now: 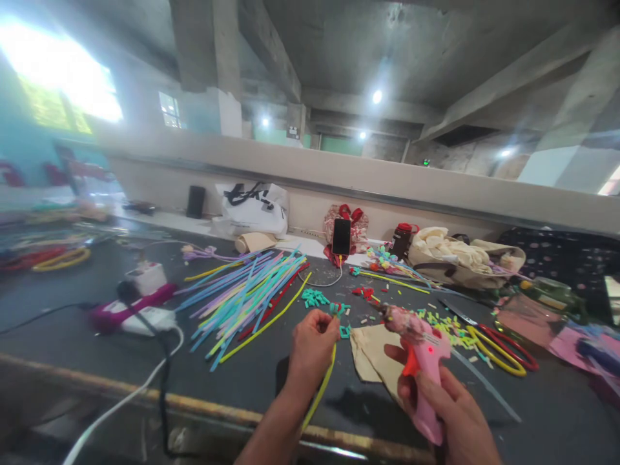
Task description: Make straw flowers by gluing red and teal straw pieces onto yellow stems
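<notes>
My left hand is closed in a pinch on a yellow-green pipe cleaner, which hangs below it past the table edge. A small teal and red piece shows at the top of the fingertips. My right hand grips a pink hot glue gun, with fingers by its orange trigger and a red light lit on its side. The nozzle points left toward the pinched piece, apart from it. Between the hands lies a folded beige cloth. Teal bits and red bits lie just beyond.
Many coloured pipe cleaners spread at left, beside a power strip with cables. Scissors and yellow bits lie at right. A phone stands at the back near a white bag and a cloth bag.
</notes>
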A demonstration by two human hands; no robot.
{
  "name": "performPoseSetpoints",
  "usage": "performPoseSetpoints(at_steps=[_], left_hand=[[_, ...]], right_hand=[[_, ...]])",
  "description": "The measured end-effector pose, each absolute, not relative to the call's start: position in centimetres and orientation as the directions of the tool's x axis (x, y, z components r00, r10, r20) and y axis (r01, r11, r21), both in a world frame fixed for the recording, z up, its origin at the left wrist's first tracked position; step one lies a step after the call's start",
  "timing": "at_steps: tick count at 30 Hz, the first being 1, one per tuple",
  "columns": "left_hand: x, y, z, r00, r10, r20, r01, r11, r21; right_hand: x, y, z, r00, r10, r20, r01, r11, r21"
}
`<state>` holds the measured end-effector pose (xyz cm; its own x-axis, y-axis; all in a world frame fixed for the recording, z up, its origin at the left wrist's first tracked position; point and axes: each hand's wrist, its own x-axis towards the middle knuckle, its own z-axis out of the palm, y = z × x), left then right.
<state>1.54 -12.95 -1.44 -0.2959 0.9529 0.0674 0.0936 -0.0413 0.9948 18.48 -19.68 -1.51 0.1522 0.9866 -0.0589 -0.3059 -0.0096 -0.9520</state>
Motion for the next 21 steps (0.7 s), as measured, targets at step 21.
performPoseSetpoints(at_steps=[21], left_hand=[[1.7,-12.8,-2.3,-0.186,0.982,0.031,-0.148,-0.059,0.987]], right_hand=[[15.1,-20.1,-2.9,0.279,0.904,0.324,0.473,0.164,-0.865]])
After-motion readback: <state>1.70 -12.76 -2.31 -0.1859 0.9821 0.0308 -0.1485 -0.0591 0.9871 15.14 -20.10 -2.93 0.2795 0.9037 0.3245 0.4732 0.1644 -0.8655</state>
